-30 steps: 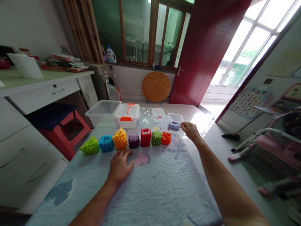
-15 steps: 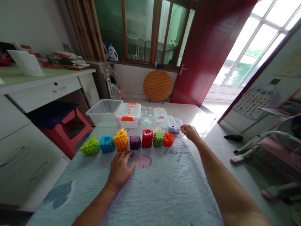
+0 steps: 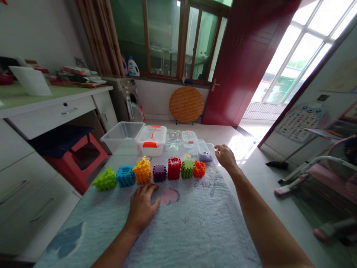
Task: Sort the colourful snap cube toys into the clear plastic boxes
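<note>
My left hand [image 3: 142, 206] lies on the quilted cloth with its fingers spread, just in front of a yellow interlocking block [image 3: 142, 170] and a purple block [image 3: 160, 173]; it holds nothing. At the right edge of the table, my right hand [image 3: 225, 156] is beside the rightmost clear plastic container [image 3: 211, 149]. Its fingers are bent and slightly apart, with nothing visible between them. The row of blocks also has a lime green one [image 3: 105, 179], a blue one [image 3: 126, 176], a red one [image 3: 174, 169], a darker green one [image 3: 187, 169] and an orange one [image 3: 199, 169].
Behind the blocks stand a large open clear bin [image 3: 122, 136], a lidded box with orange clips [image 3: 152, 141], a clear container [image 3: 173, 138] and a small lidded box [image 3: 189, 138]. A red stool [image 3: 89, 160] and a white desk [image 3: 55, 106] are left; a pink chair [image 3: 323, 175] is right.
The fingertips of my right hand have parted slightly beside the rightmost container. My left hand and the blocks stay in place; the view has tilted up a little.
</note>
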Demonstrator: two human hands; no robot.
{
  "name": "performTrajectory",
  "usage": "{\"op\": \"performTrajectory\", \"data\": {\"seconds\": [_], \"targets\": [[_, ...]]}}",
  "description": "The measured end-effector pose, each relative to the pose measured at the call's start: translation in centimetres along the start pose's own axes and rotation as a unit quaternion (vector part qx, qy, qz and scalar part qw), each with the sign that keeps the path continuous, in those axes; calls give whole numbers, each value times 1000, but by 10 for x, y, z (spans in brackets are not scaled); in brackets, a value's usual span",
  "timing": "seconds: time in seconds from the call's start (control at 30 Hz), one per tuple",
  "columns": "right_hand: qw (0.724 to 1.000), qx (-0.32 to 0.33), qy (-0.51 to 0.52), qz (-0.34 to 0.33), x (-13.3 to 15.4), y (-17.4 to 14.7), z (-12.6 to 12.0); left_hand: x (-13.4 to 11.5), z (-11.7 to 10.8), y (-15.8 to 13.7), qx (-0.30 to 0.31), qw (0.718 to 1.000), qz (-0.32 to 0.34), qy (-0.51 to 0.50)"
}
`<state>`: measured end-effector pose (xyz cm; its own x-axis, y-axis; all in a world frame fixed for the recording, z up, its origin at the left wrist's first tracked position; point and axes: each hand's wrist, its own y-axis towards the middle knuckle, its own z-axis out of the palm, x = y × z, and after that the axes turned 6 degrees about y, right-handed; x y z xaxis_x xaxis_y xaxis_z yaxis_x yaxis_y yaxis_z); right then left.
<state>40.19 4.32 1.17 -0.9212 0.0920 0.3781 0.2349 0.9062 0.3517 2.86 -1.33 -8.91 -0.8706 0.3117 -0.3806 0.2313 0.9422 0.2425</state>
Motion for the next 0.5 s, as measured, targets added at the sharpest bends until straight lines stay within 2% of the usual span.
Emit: {"op": "performTrajectory", "data": {"seconds": [0.07,0.17,0.33,0.5], "targets": [[999,3,-21,-29,15,7,-1,-1,0,1,1,1000,-1,-2],[996,53,-43,-63,41,23,6,-2,-1,2,4,1000,-9,-7],[990,106,-53,-76,78,55,35,-1,-2,2,1,1000,-16,-13],[986,139,-69,-65,100,82,65,-1,-1,2,-1,1000,-20,-20]]}}
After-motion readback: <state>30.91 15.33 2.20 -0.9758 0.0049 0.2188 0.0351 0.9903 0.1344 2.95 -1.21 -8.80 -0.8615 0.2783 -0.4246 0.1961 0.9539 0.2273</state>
